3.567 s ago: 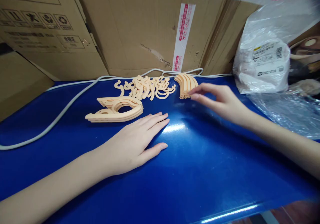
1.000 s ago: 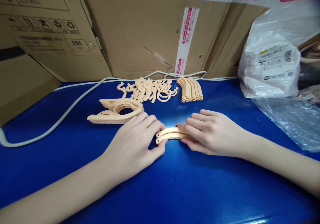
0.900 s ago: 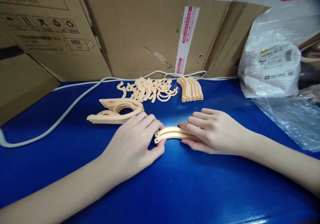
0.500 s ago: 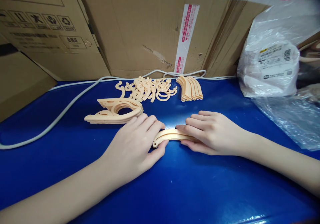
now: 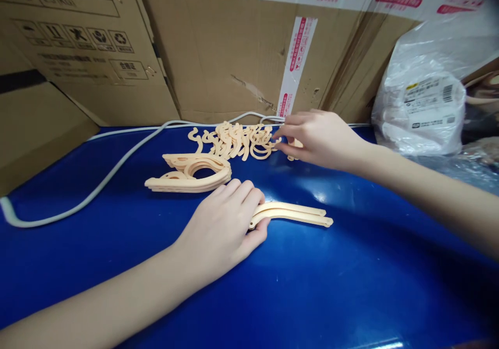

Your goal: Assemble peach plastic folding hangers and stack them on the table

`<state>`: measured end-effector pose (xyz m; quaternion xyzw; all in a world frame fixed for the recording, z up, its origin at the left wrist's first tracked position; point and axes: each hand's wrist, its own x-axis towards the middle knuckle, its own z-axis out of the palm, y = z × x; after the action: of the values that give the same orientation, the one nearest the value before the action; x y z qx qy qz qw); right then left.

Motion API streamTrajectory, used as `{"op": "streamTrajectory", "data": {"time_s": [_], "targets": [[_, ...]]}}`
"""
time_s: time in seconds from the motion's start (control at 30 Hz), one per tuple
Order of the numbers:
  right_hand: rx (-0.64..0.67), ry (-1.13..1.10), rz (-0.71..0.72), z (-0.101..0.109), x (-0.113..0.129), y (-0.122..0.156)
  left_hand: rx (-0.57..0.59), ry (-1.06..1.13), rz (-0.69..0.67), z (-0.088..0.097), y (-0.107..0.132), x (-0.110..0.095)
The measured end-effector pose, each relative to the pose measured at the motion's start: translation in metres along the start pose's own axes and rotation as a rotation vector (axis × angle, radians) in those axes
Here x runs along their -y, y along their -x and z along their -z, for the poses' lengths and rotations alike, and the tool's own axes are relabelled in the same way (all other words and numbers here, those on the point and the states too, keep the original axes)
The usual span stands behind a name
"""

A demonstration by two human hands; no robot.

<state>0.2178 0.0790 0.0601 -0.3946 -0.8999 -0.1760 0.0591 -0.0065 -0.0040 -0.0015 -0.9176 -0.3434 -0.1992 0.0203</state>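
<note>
On table (image 5: 351, 286), left fingers (image 5: 255, 197) closed on two strips (image 5: 296, 215); right fingers (image 5: 290, 131) at one hook pile (image 5: 232, 142), grip unclear.

On the blue bench (image 5: 351, 292), behind and left of 2 cream curved slats (image 5: 290, 213) extending right from the left hand (image 5: 224, 222), is a stack of cream looped frames (image 5: 189, 185); farther back, a heap of cream S-shaped hooks (image 5: 234, 142), the right hand (image 5: 317, 137) at its right end. Brown cardboard boxes (image 5: 210, 53) stand behind; far right, a translucent plastic bag (image 5: 423, 115).
</note>
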Motion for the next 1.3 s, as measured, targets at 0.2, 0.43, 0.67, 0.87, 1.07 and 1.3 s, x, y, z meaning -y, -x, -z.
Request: {"op": "streamTrajectory", "data": {"time_s": [0.2,0.43,0.67,0.87,1.07,1.3], "targets": [[0.236,-0.084,-0.097,-0.015,-0.004,-0.051,0.018,0.002,0.016,0.003,0.004,0.0],[0.295,-0.164,-0.086,-0.019,-0.005,-0.066,0.086,-0.008,0.04,0.007,0.005,-0.001],[0.199,-0.194,-0.09,-0.012,-0.007,-0.064,0.103,-0.01,0.046,0.009,0.005,-0.004],[0.041,-0.307,0.018,0.002,-0.005,-0.028,0.111,-0.021,0.049,0.01,0.005,-0.005],[0.081,-0.493,0.126,0.005,0.013,0.032,0.095,-0.051,0.043,0.008,0.005,-0.005],[0.174,-0.616,0.084,-0.003,0.015,0.068,0.077,-0.078,0.015,0.007,0.003,-0.005]]}}
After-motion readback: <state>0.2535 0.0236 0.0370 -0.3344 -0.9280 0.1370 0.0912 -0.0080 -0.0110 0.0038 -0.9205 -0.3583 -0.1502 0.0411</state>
